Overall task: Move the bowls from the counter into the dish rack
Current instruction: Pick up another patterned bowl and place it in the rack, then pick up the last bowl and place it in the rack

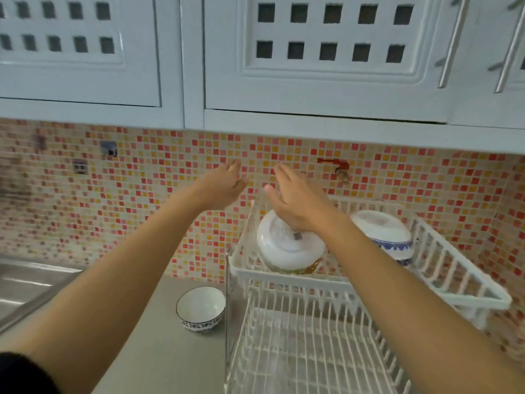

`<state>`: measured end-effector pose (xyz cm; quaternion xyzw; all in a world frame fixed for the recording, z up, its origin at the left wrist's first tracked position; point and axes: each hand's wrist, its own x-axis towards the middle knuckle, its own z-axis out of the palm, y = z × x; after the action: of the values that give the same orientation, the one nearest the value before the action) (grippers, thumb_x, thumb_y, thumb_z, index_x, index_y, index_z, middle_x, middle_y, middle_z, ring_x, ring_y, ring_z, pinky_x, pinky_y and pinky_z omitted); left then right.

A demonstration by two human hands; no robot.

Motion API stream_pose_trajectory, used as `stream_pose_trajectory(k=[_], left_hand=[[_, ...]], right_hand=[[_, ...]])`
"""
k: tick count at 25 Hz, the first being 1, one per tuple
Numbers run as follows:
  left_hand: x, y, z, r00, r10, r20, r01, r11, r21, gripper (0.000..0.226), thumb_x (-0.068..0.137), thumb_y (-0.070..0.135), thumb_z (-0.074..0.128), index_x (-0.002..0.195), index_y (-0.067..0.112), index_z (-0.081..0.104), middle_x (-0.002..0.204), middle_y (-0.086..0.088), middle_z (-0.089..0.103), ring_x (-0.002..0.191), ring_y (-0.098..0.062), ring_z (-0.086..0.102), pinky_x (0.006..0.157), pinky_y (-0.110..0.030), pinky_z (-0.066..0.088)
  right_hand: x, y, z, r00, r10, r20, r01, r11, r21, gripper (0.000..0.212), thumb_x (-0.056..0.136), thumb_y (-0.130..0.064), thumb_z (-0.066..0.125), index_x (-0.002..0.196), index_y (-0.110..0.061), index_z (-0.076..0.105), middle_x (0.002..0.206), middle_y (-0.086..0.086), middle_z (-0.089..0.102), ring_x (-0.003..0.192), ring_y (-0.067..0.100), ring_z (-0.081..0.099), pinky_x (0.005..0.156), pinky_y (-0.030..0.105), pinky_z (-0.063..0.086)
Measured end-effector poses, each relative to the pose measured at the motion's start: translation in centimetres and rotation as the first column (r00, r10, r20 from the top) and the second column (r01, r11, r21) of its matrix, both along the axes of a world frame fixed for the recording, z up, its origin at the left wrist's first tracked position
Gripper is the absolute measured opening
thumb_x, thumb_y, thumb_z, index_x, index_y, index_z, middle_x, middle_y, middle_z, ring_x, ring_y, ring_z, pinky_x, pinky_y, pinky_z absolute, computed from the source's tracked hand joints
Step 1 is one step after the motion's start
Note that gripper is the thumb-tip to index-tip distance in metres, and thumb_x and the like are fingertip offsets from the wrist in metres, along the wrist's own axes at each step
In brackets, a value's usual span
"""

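A white two-tier dish rack [287,275] stands on the counter at the right. In its upper tier a white bowl with a coloured rim [287,248] lies upside down and tilted, and a stack of blue-patterned bowls [383,231] sits upside down further right. My right hand [295,200] hovers open just above the tilted bowl, partly covering its top. My left hand [224,183] is raised to the left of the rack, fingers apart, holding nothing. One white bowl with a dark patterned outside [201,308] stands upright on the counter beside the rack.
A steel sink [25,282] lies at the far left. The beige counter [159,351] runs between sink and rack. White wall cupboards [312,66] hang low overhead. A red tap [339,169] sticks out of the mosaic tile wall behind the rack.
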<state>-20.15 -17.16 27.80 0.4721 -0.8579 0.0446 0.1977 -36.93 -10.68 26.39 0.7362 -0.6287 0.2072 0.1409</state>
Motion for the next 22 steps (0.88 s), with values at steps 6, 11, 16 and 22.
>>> stream_pose_trajectory(k=[6, 11, 16, 22], left_hand=[[9.6, -4.7, -1.4, 0.999, 0.008, 0.037, -0.011, 0.997, 0.082, 0.059, 0.102, 0.034, 0.023, 0.149, 0.002, 0.005, 0.159, -0.014, 0.004, 0.148, -0.026, 0.006, 0.119, -0.037, 0.009], [14.8, -8.6, -5.3, 0.992, 0.001, 0.123, -0.02, 0.988, 0.152, 0.058, 0.103, 0.032, 0.021, 0.149, 0.001, 0.008, 0.159, -0.014, 0.006, 0.147, -0.026, 0.007, 0.118, -0.038, 0.012], [17.3, -12.9, -13.1, 0.991, -0.053, 0.12, 0.008, 0.938, 0.347, 0.059, 0.102, 0.034, 0.022, 0.149, 0.002, 0.01, 0.158, -0.015, 0.012, 0.146, -0.029, 0.014, 0.118, -0.042, 0.018], [16.5, -16.2, -24.5, 0.997, -0.013, 0.081, -0.034, 0.832, 0.553, 0.058, 0.102, 0.033, 0.025, 0.146, -0.003, 0.018, 0.154, -0.021, 0.023, 0.142, -0.035, 0.024, 0.114, -0.044, 0.024]], right_hand=[[10.8, -5.4, -2.1, 0.999, -0.041, 0.002, 0.041, 0.999, 0.021, 0.061, 0.099, -0.041, 0.021, 0.149, -0.006, 0.013, 0.158, 0.011, 0.012, 0.146, 0.024, 0.012, 0.119, 0.039, 0.013], [16.1, -8.8, -5.9, 0.992, -0.116, 0.039, 0.109, 0.984, 0.143, 0.061, 0.099, -0.039, 0.023, 0.148, -0.005, 0.011, 0.158, 0.011, 0.011, 0.146, 0.025, 0.012, 0.117, 0.039, 0.016], [17.7, -11.8, -14.0, 0.955, -0.238, 0.175, 0.17, 0.927, 0.335, 0.065, 0.098, -0.042, 0.028, 0.148, -0.004, 0.011, 0.158, 0.012, 0.01, 0.145, 0.028, 0.014, 0.115, 0.041, 0.021], [16.1, -14.0, -25.3, 0.795, -0.541, 0.275, 0.33, 0.766, 0.552, 0.058, 0.097, -0.039, 0.033, 0.141, -0.001, 0.028, 0.146, 0.018, 0.035, 0.131, 0.035, 0.037, 0.103, 0.044, 0.037]])
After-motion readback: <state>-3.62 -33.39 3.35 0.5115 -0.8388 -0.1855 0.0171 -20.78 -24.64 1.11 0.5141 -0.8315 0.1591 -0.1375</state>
